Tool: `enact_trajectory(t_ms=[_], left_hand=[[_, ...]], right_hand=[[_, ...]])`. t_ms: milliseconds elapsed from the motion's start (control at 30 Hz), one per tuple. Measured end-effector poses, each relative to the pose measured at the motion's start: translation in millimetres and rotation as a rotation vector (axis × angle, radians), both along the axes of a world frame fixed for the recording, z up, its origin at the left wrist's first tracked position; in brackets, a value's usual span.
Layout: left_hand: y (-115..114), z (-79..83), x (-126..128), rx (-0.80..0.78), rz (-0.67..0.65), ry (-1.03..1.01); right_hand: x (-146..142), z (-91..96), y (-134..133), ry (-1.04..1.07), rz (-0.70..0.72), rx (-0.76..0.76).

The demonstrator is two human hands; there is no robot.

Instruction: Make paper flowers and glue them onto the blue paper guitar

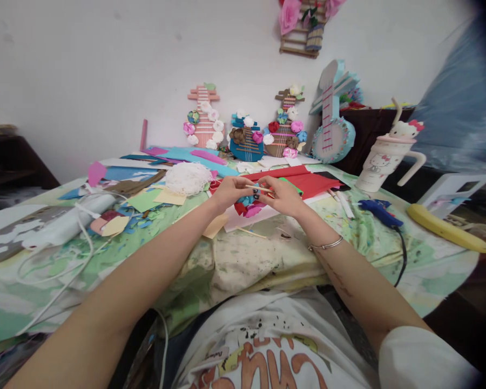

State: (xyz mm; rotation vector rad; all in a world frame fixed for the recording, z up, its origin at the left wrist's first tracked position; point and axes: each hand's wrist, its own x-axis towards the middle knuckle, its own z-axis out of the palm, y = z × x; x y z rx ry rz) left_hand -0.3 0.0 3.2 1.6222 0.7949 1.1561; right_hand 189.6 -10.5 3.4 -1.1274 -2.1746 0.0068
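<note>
Both hands meet over the middle of the table. My left hand (231, 190) is closed, its fingers pinching a thin pale wooden stick (260, 188). My right hand (284, 195) comes from the other side, fingertips closed on the same stick. Just beneath the fingers is a cluster of crumpled paper flowers (251, 209) in blue, red and magenta; the hands partly cover it, and I cannot tell whether they touch it. White paper (267, 216) lies under the cluster. Red paper sheets (316, 183) are spread behind my right hand.
A ball of white string (189, 178) and coloured paper scraps (143, 200) lie left, near a white power strip (71, 219). Right are a blue glue gun (380, 212), a yellow banana-shaped object (447, 227) and a tumbler (384, 162). Flower-decorated instrument models (247, 143) stand along the wall.
</note>
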Motion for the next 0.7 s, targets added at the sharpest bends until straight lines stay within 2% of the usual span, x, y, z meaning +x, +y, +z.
enact_trajectory(t_ms=[133,433,533,700], left_hand=[[-0.8,1.3,-0.1,-0.004,-0.001,-0.052],[0.7,1.2,0.9,-0.014,-0.013,-0.061],[2.9,-0.6,0.6,-0.021,-0.017,-0.07],[3.2,-1.0,0.4,-0.028,-0.012,-0.107]], right_hand=[[1.8,1.3,1.2,-0.075,0.012,0.037],[-2.7,3.1,-4.5,-0.139,-0.182,0.076],[-3.1,1.2,-3.3,-0.105,-0.15,0.069],[-1.2,-4.5,2.9,0.052,-0.011,0.108]])
